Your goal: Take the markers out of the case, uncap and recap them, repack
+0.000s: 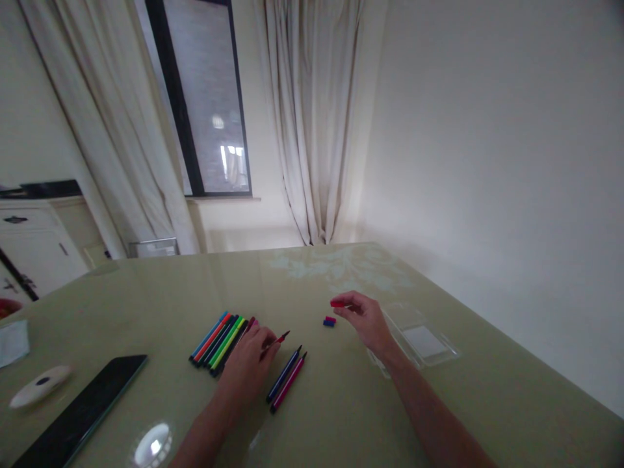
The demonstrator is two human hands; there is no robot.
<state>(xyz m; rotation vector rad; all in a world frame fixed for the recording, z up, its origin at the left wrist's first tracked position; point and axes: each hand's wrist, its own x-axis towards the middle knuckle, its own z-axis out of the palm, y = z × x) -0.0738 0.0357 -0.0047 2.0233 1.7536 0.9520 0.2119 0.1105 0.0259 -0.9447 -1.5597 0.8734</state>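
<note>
My left hand point(254, 353) is closed around a red felt-tip pen point(282, 337), whose bare tip points to the upper right. Pinched in the fingers of my right hand point(364, 316) is a red pen cap point(338, 303), held above the table. Just below it lie a blue cap point(329, 323) and a pinkish-red cap, side by side. Two uncapped pens, a dark blue one point(283, 375) and a magenta one point(289, 383), rest between my hands. Beside my left hand several capped pens point(214, 341) lie in a row, partly covered by that hand.
A clear plastic case point(422, 341) lies open beyond my right forearm. On the left are a black flat device point(82, 413), a white oval object point(41, 387) and a round shiny object point(153, 445). The table point(331, 429) meets a wall on the right.
</note>
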